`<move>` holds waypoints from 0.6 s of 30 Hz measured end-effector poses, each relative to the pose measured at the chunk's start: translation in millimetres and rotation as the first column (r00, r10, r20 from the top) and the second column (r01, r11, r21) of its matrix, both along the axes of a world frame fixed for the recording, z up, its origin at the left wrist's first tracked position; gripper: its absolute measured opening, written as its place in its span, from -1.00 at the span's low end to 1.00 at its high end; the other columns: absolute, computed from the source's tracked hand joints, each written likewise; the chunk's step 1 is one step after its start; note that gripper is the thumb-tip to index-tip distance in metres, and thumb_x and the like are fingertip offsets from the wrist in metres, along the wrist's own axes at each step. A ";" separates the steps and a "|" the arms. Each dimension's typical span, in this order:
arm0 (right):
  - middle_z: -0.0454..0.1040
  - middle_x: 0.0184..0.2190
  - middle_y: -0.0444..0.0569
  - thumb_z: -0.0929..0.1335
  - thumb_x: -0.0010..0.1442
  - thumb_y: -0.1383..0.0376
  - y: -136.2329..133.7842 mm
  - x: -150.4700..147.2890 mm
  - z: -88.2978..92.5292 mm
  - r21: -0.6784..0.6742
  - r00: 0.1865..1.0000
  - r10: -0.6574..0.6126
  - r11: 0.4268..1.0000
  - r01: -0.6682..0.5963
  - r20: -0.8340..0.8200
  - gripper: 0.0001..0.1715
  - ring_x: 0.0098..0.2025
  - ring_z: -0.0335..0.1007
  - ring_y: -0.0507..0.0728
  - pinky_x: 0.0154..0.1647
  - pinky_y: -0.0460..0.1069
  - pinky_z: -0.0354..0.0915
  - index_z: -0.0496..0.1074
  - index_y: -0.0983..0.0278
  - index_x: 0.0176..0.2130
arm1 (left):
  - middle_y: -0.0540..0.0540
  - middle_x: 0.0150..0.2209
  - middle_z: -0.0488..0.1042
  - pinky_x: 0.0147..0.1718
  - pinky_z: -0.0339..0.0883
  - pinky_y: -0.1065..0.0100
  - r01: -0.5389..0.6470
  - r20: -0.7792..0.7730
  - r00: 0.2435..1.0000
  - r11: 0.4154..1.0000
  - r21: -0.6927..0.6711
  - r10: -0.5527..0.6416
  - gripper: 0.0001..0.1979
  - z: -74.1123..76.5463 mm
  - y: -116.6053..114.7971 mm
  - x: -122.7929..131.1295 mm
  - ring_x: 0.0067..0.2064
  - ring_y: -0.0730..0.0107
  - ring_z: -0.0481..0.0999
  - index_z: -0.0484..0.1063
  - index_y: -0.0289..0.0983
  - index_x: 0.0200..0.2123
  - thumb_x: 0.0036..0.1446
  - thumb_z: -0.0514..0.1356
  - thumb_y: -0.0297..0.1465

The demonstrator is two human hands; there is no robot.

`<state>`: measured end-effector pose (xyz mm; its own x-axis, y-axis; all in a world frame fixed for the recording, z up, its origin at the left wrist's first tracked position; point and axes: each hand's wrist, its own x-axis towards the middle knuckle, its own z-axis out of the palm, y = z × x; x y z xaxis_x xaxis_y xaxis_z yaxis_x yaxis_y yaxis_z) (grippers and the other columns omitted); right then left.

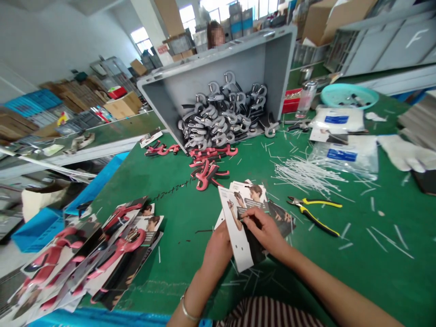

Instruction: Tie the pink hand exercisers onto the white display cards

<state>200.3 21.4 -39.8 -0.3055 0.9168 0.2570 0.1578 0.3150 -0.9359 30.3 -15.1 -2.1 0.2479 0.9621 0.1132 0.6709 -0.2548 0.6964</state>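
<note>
My left hand (221,240) grips a printed backing card (242,247) by its left side, and most of its fingers are hidden behind the card. The card is tilted, with small holes near its lower end and a printed picture at the top. My right hand (264,229) is closed in a pinch at the card's face; whatever is between its fingertips is too small to make out. More printed cards (257,193) lie behind the held one. Beyond them on the green table are several pink-and-black tools (204,175) with C-shaped heads.
A tipped grey crate (218,68) holds many grey C-headed tools (218,122). White cable ties (306,175) and yellow-and-black cutting pliers (316,215) lie at right. Carded pink tools (119,250) are piled at left. A turquoise basin (349,95) stands behind plastic bags (344,156). A person sits beyond the crate.
</note>
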 end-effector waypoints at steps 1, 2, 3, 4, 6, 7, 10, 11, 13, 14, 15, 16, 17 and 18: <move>0.41 -0.24 -0.06 0.26 0.35 0.29 -0.2 -0.1 0.7 0.021 1.000 0.005 1.000 -0.005 0.005 -0.87 -0.19 0.34 0.09 -0.12 -0.01 0.23 0.39 0.23 -0.16 | -0.22 -0.07 0.54 -0.09 0.39 0.25 -0.004 0.029 1.000 1.000 0.002 0.004 -0.70 2.3 0.2 -0.7 -0.14 0.23 0.53 0.50 -0.29 -0.08 0.14 0.13 -0.61; 0.41 -0.23 -0.05 0.25 0.35 0.30 -0.3 -0.1 1.4 0.041 1.000 0.015 0.999 -0.016 0.011 -0.87 -0.16 0.34 0.09 -0.08 0.00 0.24 0.39 0.23 -0.15 | -0.20 -0.09 0.55 -0.08 0.38 0.26 -0.014 0.053 0.999 1.000 0.005 0.014 -0.72 3.8 0.3 -1.5 -0.14 0.24 0.52 0.50 -0.28 -0.10 0.14 0.13 -0.60; 0.40 -0.22 -0.04 0.24 0.36 0.32 -0.4 0.0 2.2 0.059 0.999 0.031 0.998 -0.032 0.018 -0.85 -0.13 0.33 0.10 -0.05 0.01 0.24 0.39 0.23 -0.14 | -0.18 -0.11 0.55 -0.08 0.38 0.27 -0.031 0.068 0.997 0.999 0.009 0.031 -0.72 4.3 0.3 -2.4 -0.13 0.24 0.52 0.49 -0.28 -0.11 0.14 0.13 -0.59; 0.40 -0.21 -0.04 0.23 0.37 0.34 -0.5 0.0 3.1 0.075 0.998 0.051 0.996 -0.054 0.031 -0.83 -0.11 0.33 0.10 -0.02 0.02 0.23 0.40 0.23 -0.13 | -0.17 -0.13 0.55 -0.07 0.37 0.27 -0.055 0.075 0.996 0.998 0.012 0.054 -0.72 3.9 0.4 -3.3 -0.12 0.24 0.52 0.48 -0.28 -0.09 0.14 0.13 -0.58; 0.40 -0.18 -0.02 0.20 0.38 0.37 -1.5 -0.3 5.4 0.106 0.993 0.096 0.989 -0.104 0.071 -0.78 -0.06 0.31 0.11 0.02 0.04 0.23 0.40 0.22 -0.11 | -0.14 -0.19 0.54 -0.11 0.37 0.29 -0.130 0.067 0.989 0.991 0.001 0.130 -0.72 1.1 0.1 -5.3 -0.16 0.25 0.53 0.45 -0.28 -0.08 0.13 0.13 -0.56; 0.40 -0.16 -0.01 0.19 0.38 0.39 -2.3 -0.6 6.9 0.124 0.989 0.116 0.984 -0.128 0.094 -0.76 -0.04 0.30 0.11 0.04 0.05 0.23 0.39 0.22 -0.08 | -0.13 -0.21 0.54 -0.15 0.38 0.31 -0.183 0.066 0.981 0.983 -0.017 0.184 -0.70 -0.7 -0.3 -6.2 -0.20 0.26 0.53 0.43 -0.29 -0.06 0.12 0.13 -0.55; 0.38 -0.11 0.02 0.22 0.36 0.38 -5.9 -1.5 12.6 0.147 0.968 0.158 0.971 -0.188 0.194 -0.81 -0.01 0.29 0.13 0.08 0.07 0.24 0.37 0.24 -0.06 | -0.12 -0.21 0.55 -0.25 0.38 0.36 -0.282 0.154 0.943 0.953 -0.111 0.297 -0.64 -3.5 -3.4 -10.2 -0.27 0.30 0.54 0.37 -0.30 0.01 0.11 0.14 -0.51; 0.37 -0.10 0.03 0.24 0.36 0.37 -7.0 -1.6 14.6 0.141 0.958 0.163 0.970 -0.200 0.235 -0.83 -0.01 0.29 0.13 0.07 0.07 0.25 0.37 0.25 -0.09 | -0.12 -0.18 0.55 -0.23 0.38 0.36 -0.278 0.216 0.927 0.948 -0.156 0.308 -0.63 -2.9 -5.0 -12.1 -0.25 0.29 0.54 0.35 -0.29 0.03 0.13 0.13 -0.48; 0.37 -0.13 0.02 0.24 0.36 0.35 -8.2 -1.9 17.5 0.117 0.938 0.163 0.971 -0.207 0.307 -0.87 -0.05 0.31 0.13 0.05 0.06 0.27 0.37 0.26 -0.15 | -0.14 -0.10 0.55 -0.16 0.38 0.33 -0.259 0.329 0.885 0.936 -0.238 0.328 -0.68 0.1 -8.2 -17.3 -0.17 0.26 0.53 0.37 -0.28 0.03 0.22 0.08 -0.37; 0.38 -0.16 0.01 0.23 0.37 0.34 -8.2 -2.1 18.1 0.101 0.933 0.155 0.975 -0.197 0.325 -0.86 -0.07 0.32 0.12 0.02 0.05 0.28 0.37 0.26 -0.18 | -0.15 -0.07 0.55 -0.12 0.37 0.32 -0.262 0.365 0.862 0.925 -0.275 0.352 -0.67 2.2 -9.3 -20.4 -0.12 0.24 0.53 0.40 -0.28 0.01 0.27 0.02 -0.30; 0.40 -0.20 -0.01 0.23 0.37 0.35 -7.8 -2.4 18.0 0.082 0.934 0.145 0.980 -0.181 0.327 -0.86 -0.11 0.34 0.12 -0.01 0.04 0.29 0.37 0.27 -0.21 | -0.16 -0.03 0.54 -0.08 0.35 0.30 -0.275 0.386 0.840 0.912 -0.303 0.382 -0.64 4.1 -10.1 -23.4 -0.06 0.21 0.51 0.42 -0.27 0.00 0.30 -0.02 -0.24; 0.41 -0.24 -0.03 0.24 0.37 0.35 -7.2 -2.9 17.3 0.060 0.940 0.127 0.986 -0.154 0.317 -0.86 -0.14 0.35 0.11 -0.04 0.02 0.30 0.36 0.27 -0.23 | -0.16 0.00 0.53 -0.04 0.34 0.30 -0.296 0.399 0.818 0.898 -0.325 0.414 -0.61 5.9 -10.3 -26.1 0.00 0.18 0.49 0.43 -0.27 -0.01 0.30 -0.01 -0.18; 0.41 -0.28 -0.06 0.25 0.36 0.35 -6.8 -3.7 16.1 0.038 0.948 0.105 0.992 -0.121 0.300 -0.87 -0.18 0.35 0.10 -0.08 0.01 0.30 0.36 0.27 -0.25 | -0.17 0.02 0.52 -0.02 0.33 0.29 -0.314 0.410 0.795 0.882 -0.352 0.447 -0.59 7.2 -10.2 -28.0 0.04 0.15 0.47 0.44 -0.26 0.00 0.26 0.05 -0.14; 0.41 -0.30 -0.08 0.25 0.35 0.36 -6.9 -4.6 14.6 0.011 0.958 0.081 0.996 -0.087 0.273 -0.88 -0.21 0.36 0.09 -0.11 -0.01 0.31 0.35 0.27 -0.27 | -0.17 0.02 0.52 -0.04 0.34 0.29 -0.311 0.423 0.772 0.863 -0.399 0.474 -0.56 7.9 -9.8 -28.9 0.04 0.13 0.47 0.42 -0.26 0.02 0.19 0.15 -0.12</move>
<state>195.7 14.5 -25.1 -0.4427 0.8797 0.1736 0.3777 0.3586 -0.8537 1.4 -24.9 5.8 -0.1705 0.9674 -0.1871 0.2111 0.2213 0.9521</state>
